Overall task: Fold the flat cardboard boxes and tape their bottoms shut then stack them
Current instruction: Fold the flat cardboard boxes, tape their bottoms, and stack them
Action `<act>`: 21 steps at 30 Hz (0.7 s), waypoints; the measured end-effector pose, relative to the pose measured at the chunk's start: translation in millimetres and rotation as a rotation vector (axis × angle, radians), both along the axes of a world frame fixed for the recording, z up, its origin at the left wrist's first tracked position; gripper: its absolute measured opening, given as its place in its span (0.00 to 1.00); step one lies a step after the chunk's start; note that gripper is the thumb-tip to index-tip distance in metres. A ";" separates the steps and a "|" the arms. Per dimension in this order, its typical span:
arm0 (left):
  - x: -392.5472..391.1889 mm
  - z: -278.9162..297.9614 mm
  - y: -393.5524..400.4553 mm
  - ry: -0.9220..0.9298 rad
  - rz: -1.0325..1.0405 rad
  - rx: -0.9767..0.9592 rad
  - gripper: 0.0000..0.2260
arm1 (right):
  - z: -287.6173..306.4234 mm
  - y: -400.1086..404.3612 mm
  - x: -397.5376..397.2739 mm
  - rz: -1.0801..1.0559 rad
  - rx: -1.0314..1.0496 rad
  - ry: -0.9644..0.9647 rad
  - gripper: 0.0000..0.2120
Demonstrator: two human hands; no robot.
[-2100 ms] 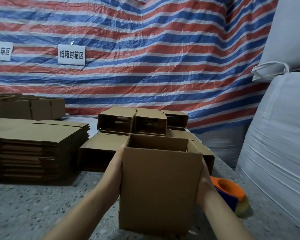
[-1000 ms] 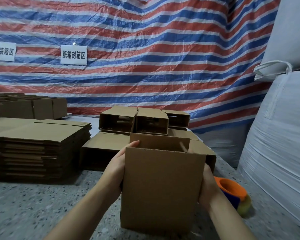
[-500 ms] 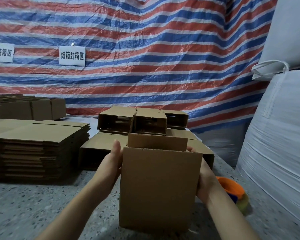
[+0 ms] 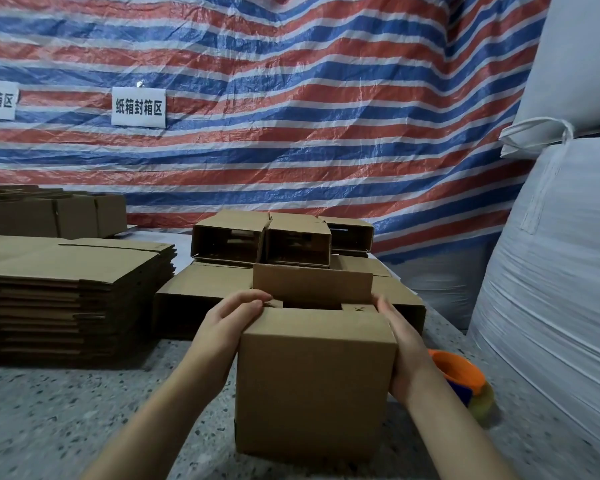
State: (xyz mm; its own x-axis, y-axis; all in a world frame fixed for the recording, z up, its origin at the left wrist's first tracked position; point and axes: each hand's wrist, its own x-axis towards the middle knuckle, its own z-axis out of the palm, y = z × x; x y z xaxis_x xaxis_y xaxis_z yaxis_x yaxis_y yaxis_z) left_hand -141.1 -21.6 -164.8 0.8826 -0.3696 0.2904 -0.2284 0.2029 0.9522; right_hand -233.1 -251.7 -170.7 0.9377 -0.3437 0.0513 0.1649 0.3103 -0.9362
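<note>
**Box standing on counter, top flaps partly folded**

We are holding one cardboard box (image 4: 314,386) upright on the speckled counter (image 4: 66,420), in the near centre of the view. Our left hand (image 4: 231,323) is pressing its left upper edge, fingers (image 4: 246,301) curled over the corner and onto the folded flap. Our right hand (image 4: 400,344) is lying flat against the right side, its fingers fairly straight and together, tips reaching the top edge. The near flap is lying folded down, the far flap (image 4: 312,284) is standing upright, and a dark gap is showing between them; we cannot tell whether anything is inside.

Just behind, a group of assembled boxes (image 4: 264,242) is lying on sides, open mouths facing us, interiors dim and apparently bare, resting on larger boxes (image 4: 201,285). To the left, a stack of flat cardboard blanks (image 4: 73,271) is sitting on the counter. An orange tape dispenser (image 4: 459,372) is lying just beside our right wrist. White bulk sacks (image 4: 551,271) are standing at right; a striped tarp (image 4: 291,98) is hanging behind.
</note>
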 end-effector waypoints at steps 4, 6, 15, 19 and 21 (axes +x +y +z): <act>-0.7 1.6 -2.1 0.052 -0.002 -0.081 0.07 | 0.8 -1.0 -7.1 0.076 -0.108 -0.087 0.24; 1.7 0.3 -3.0 0.056 0.008 -0.089 0.11 | 3.9 -0.4 -9.4 0.092 -0.161 -0.114 0.24; 6.6 0.9 -1.1 -0.116 -0.058 -0.112 0.27 | 7.5 -5.7 -8.9 0.131 -0.236 -0.175 0.29; 2.9 -0.4 3.2 -0.134 0.009 -0.104 0.23 | 6.8 -3.6 -10.1 0.128 -0.193 -0.221 0.23; -0.3 -1.6 3.9 -0.121 0.017 -0.111 0.14 | 4.0 -0.4 -9.6 0.069 -0.123 -0.215 0.11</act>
